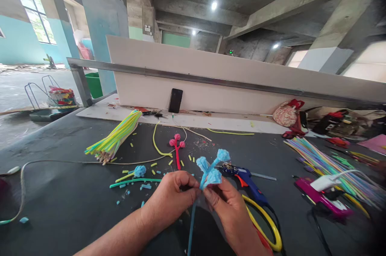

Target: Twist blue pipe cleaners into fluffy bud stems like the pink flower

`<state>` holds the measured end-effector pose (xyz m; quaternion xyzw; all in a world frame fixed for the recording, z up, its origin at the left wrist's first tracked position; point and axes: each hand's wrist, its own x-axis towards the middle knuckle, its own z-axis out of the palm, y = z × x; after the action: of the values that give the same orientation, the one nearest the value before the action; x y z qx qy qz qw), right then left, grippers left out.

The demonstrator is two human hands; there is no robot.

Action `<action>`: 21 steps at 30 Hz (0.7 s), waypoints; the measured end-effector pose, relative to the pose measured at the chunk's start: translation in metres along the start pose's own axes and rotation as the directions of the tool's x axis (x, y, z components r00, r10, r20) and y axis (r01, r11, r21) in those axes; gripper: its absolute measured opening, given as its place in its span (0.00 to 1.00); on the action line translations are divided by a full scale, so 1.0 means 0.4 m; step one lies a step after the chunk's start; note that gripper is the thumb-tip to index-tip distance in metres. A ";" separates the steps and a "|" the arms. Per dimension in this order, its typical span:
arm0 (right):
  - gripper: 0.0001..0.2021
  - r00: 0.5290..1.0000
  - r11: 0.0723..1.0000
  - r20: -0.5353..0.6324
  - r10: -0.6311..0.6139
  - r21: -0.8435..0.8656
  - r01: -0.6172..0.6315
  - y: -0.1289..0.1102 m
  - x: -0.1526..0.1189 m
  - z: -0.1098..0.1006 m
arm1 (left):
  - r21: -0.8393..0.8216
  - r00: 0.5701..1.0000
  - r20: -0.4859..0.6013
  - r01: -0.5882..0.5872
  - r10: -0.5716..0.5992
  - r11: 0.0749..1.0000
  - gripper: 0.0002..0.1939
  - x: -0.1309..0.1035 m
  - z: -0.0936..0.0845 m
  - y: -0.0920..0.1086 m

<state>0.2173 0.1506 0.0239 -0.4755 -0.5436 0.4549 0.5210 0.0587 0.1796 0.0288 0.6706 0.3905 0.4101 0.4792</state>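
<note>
Between my two hands is a blue pipe-cleaner flower (pixel 212 176) with three fluffy heads and a long stem hanging down toward me. My left hand (pixel 175 191) pinches it at the junction below the heads. From the other side, my right hand (pixel 224 201) grips it with thumb and fingers just under the lowest head. Beyond my hands a pink pipe-cleaner piece (pixel 177 149) with three balls lies on the black table (pixel 75 195). A blue glue gun (pixel 249 181) with an orange trigger rests right of the flower. A blue ball on a yellow-green stem (pixel 138 171) lies to the left.
A bundle of yellow-green pipe cleaners (pixel 116 135) lies at the back left, pastel ones (pixel 328 167) at the right. Near them is a magenta power strip (pixel 322 197) with a white plug. A phone (pixel 175 100) leans on the white board (pixel 226 63). Small cut bits are scattered around.
</note>
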 end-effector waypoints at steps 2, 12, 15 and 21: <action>0.11 1.000 1.000 0.001 -0.017 -0.021 0.017 0.001 0.002 -0.006 | -0.067 0.999 0.032 0.035 -0.033 0.997 0.04 -0.001 -0.002 0.005; 0.08 0.995 0.979 -0.014 -0.095 -0.180 0.091 0.002 0.005 -0.001 | -0.067 1.000 -0.002 -0.016 0.016 0.998 0.04 0.008 0.000 -0.010; 0.08 0.998 0.993 -0.001 -0.070 -0.098 0.070 0.009 0.004 0.001 | -0.033 0.996 -0.032 -0.087 0.086 0.996 0.04 0.010 0.003 -0.019; 0.06 1.000 0.974 -0.003 0.014 0.227 -0.013 0.059 -0.004 0.010 | -0.001 0.986 -0.043 -0.159 0.159 0.987 0.04 0.007 0.003 -0.017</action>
<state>0.2145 0.1520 0.0002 -0.4177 -0.4836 0.5163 0.5701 0.0600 0.1832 0.0222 0.6895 0.3450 0.4624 0.4380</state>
